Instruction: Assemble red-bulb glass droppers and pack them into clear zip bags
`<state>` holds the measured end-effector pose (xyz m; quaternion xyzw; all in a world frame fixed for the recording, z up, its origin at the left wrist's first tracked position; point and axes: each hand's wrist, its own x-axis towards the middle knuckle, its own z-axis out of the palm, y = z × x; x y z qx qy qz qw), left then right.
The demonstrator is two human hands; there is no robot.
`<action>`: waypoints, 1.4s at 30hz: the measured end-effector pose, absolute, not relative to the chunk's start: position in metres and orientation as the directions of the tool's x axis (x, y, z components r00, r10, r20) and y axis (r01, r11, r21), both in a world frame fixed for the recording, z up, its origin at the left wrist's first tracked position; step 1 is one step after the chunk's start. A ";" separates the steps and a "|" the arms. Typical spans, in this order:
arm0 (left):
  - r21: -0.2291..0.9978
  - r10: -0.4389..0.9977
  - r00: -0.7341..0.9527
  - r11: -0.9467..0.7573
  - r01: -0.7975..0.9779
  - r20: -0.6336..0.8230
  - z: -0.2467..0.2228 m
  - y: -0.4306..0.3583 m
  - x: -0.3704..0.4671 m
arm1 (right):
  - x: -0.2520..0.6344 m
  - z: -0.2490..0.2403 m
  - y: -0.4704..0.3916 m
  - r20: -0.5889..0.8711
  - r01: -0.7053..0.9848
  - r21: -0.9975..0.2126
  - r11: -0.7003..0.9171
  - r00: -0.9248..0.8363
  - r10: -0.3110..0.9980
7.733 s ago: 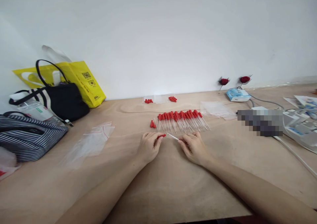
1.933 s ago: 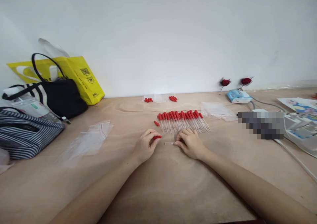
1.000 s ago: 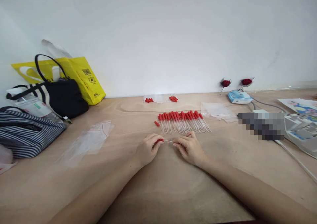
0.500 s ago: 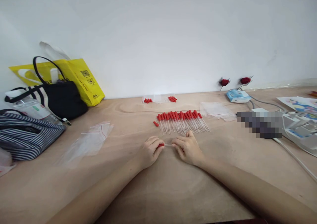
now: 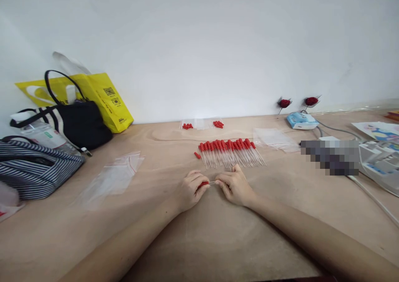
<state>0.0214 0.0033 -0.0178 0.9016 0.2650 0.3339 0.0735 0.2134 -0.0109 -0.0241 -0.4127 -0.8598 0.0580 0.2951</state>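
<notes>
My left hand (image 5: pixel 190 189) pinches a red rubber bulb (image 5: pixel 203 184) near the middle of the table. From the bulb a thin clear tube (image 5: pixel 212 182) runs across to my right hand (image 5: pixel 236 186), whose fingers are closed on it. Only a short piece of the tube shows between the two hands. Just beyond them lies a row of clear droppers with red bulbs (image 5: pixel 229 145), their tips toward me. One loose red bulb (image 5: pixel 197 155) rests at the row's left end.
Plastic zip bags lie at left (image 5: pixel 120 176) and right (image 5: pixel 271 138). Small red bulbs (image 5: pixel 187 126) sit by the wall. Bags, including a yellow one (image 5: pixel 109 103), stand far left. A tissue pack (image 5: pixel 301 120), cables and a power strip (image 5: pixel 382 161) are at right.
My hands have come slightly closer together, and less of the clear tube shows between them. The whole view has shifted a little.
</notes>
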 end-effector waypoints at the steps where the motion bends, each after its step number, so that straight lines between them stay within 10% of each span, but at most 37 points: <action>1: 0.316 0.534 0.631 -0.844 0.433 0.563 -0.018 0.004 0.021 | 0.214 -0.023 -0.010 0.453 0.673 -0.345 0.654 -0.490 0.745; 12: 0.410 0.659 0.544 -0.750 0.518 0.519 -0.011 0.014 0.015 | 0.228 -0.004 -0.008 0.444 0.729 -0.129 0.672 -0.564 0.697; 22: 0.605 0.930 0.034 -0.266 0.750 0.366 -0.031 0.050 0.000 | 0.261 -0.023 0.043 0.483 0.869 -0.495 0.031 0.245 0.841; 42: 0.481 0.894 0.177 -0.379 0.791 0.412 -0.019 0.077 0.021 | 0.216 -0.016 0.042 0.592 0.904 -0.287 0.317 -0.092 0.800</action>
